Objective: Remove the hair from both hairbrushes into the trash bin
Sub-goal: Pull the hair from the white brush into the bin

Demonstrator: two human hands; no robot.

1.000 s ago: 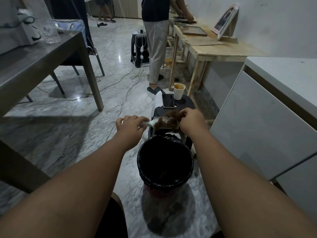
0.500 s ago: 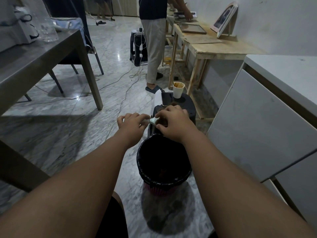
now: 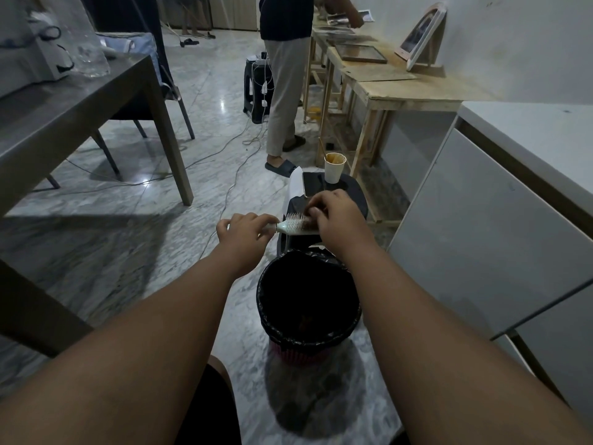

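Observation:
A white hairbrush (image 3: 293, 227) lies level just beyond the far rim of the trash bin (image 3: 351, 319), bristles up. My left hand (image 3: 244, 234) grips its handle. My right hand (image 3: 337, 216) covers the far half of the brush head, its fingers curled and pinching brown hair (image 3: 308, 222) among the bristles. The bin is lined with a black bag and has a red base; a little hair shows at its bottom. A second hairbrush is not visible.
A black stool (image 3: 354, 189) behind the bin carries a phone (image 3: 313, 184), a paper cup (image 3: 333, 167) and white tissue. A person (image 3: 284, 78) stands by a wooden bench (image 3: 401, 88). Grey table (image 3: 64, 104) to the left, white cabinet (image 3: 481, 226) to the right, cables on the floor.
My right hand went from the far end of the brush to its handle end and then back along the head. The big tuft seen a second ago is now mostly under my fingers.

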